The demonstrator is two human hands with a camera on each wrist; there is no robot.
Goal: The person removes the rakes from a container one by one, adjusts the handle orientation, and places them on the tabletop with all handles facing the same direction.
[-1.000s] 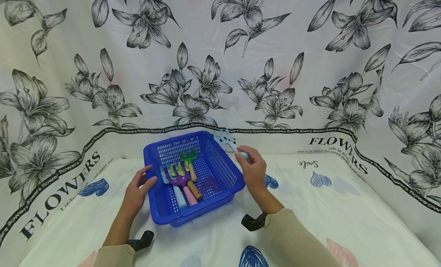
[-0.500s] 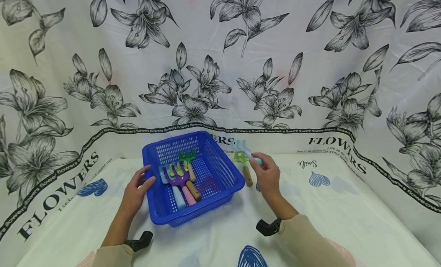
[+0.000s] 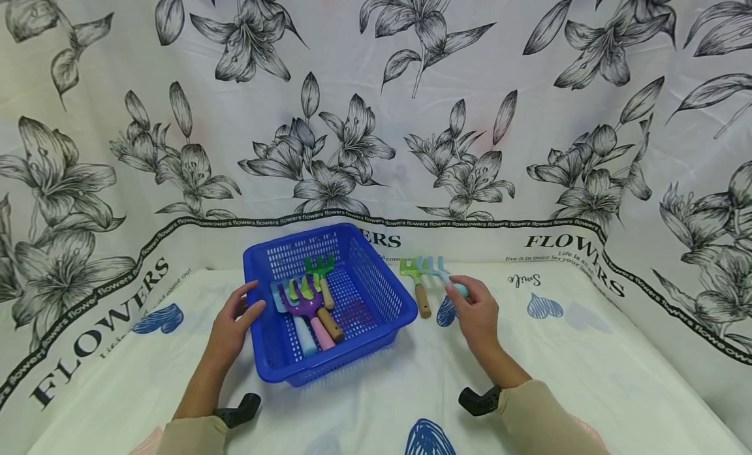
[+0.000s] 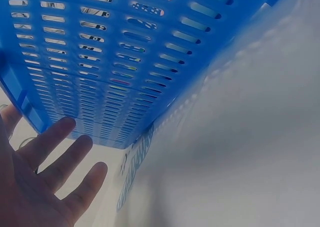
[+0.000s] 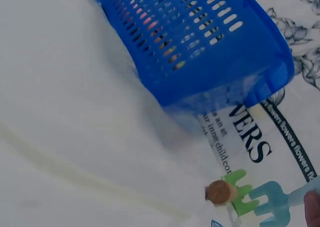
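My right hand [image 3: 478, 311] pinches the turquoise handle end of a small light blue hand rake [image 3: 435, 267], tines pointing away. In the head view its tines overlap a lime green hand rake [image 3: 418, 279] with a wooden handle that lies right of the blue plastic basket [image 3: 358, 344]. At the basket's left rim, my left hand [image 3: 232, 321] grips the edge with the thumb; its other fingers [image 4: 62, 154] spread beside the perforated wall. Inside the basket are a purple hand rake [image 3: 305, 305] with a pink handle, a green hand rake [image 3: 320, 267] and several other small garden tools.
A white cloth [image 3: 364, 416] with printed hearts covers the table. Behind it hangs a flower-printed curtain [image 3: 329, 128] with a black lettered band. Each wrist carries a black camera mount [image 3: 237, 412].
My right hand has carried the light blue hand rake rightward and down from the basket's far right corner, uncovering the lime green rake. My left hand and the basket stay put.
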